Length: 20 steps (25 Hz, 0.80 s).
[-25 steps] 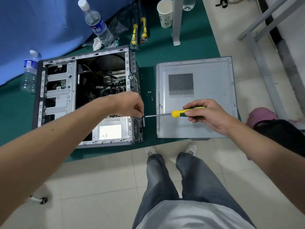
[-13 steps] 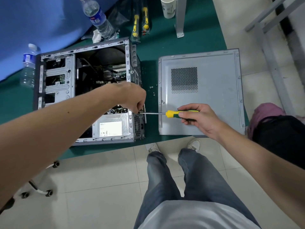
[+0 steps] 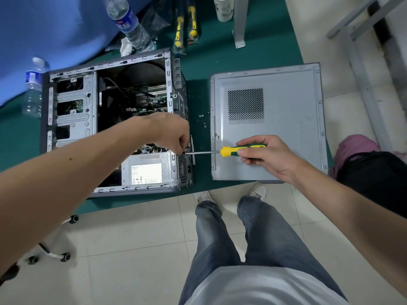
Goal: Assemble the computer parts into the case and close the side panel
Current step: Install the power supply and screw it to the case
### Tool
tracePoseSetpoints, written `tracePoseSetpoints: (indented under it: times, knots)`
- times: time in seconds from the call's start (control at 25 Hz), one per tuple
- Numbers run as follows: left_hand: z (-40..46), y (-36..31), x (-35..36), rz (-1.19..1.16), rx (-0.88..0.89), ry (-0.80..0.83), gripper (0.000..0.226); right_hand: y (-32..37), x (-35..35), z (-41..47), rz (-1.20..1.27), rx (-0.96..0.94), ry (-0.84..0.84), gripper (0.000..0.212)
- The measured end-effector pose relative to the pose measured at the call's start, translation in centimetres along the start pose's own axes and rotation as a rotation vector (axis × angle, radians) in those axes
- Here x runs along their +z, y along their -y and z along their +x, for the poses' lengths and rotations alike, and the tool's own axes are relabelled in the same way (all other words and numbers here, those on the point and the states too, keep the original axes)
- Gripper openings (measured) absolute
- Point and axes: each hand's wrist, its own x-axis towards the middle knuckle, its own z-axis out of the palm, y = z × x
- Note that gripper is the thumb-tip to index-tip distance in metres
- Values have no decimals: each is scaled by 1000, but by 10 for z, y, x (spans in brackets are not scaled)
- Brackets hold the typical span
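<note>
Right hand (image 3: 267, 157) gripping screwdriver (image 3: 229, 150); left hand (image 3: 169, 130) pinching at case (image 3: 110, 128); labels unreadable.

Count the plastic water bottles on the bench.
2. One bottle lies tilted behind the open case, near the top edge of the frame; the other bottle stands at the case's left side. More could be hidden outside the frame.
</note>
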Motion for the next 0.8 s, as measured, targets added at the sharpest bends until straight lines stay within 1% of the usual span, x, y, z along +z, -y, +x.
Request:
tracePoseSetpoints:
  times: [0.08,0.16,0.24,0.32,0.36,0.4,0.44,0.52,0.56,0.6,0.68,0.76,0.8]
  knots:
    - [-2,4,1,-102,-3,-10,7,2,1,1,16,33,-5,32]
    - [-4,11,1,-229,-37,-87,7,1,0,1,-19,53,-1,26]
    - [-10,17,10,-351,-104,-287,8,3,0,0,-105,32,-7,18]
    - [-20,15,38,-486,-222,-592,7,4,-1,2,-164,-23,-10,18]
    - [-25,10,57,-526,-301,-756,7,6,0,3,-174,-25,-13,18]
    - [-28,3,78,-528,-399,-877,9,8,0,4,-169,-7,-15,14]
    - [-31,-5,98,-517,-518,-926,15,9,2,6,-162,29,-22,11]
    - [-27,-18,126,-526,-724,-873,33,10,3,9,-176,85,-32,14]
    - [-24,-21,135,-519,-772,-841,40,9,1,10,-178,95,-12,11]
    - [-20,-22,139,-507,-794,-826,44,10,-1,10,-167,96,31,7]
    - [-15,-22,142,-498,-827,-826,50,10,-8,10,-148,81,127,17]
    - [-14,-21,144,-503,-879,-845,59,12,-11,10,-144,70,138,25]
    - [-14,-21,144,-509,-896,-862,62,11,-10,11,-123,70,111,23]
